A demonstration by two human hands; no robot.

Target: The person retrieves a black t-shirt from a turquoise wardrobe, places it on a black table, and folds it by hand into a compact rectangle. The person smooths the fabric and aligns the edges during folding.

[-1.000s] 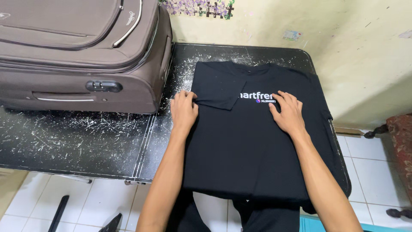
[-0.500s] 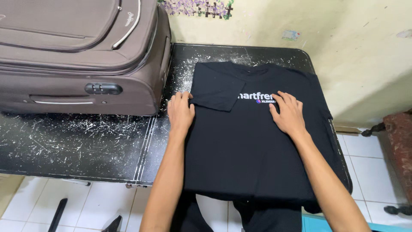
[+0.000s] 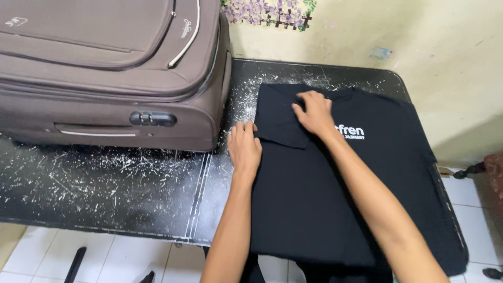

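Head view: black T-shirt (image 3: 319, 199) spread flat on paint-flecked black table (image 3: 105, 183), white chest lettering partly covered, left hand (image 3: 244, 147) flat-fingered on folded edge, right hand (image 3: 314, 111) pressing folded sleeve, brown suitcase (image 3: 105, 68) alongside.

Black tee (image 3: 335, 194) w/ white print, brown suitcase (image 3: 105, 68), black table (image 3: 99, 183) w/ white flecks.

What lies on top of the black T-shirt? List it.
On the black T-shirt rest the left hand, at its folded edge, and the right hand, on the folded-in sleeve. The right forearm covers part of the print.
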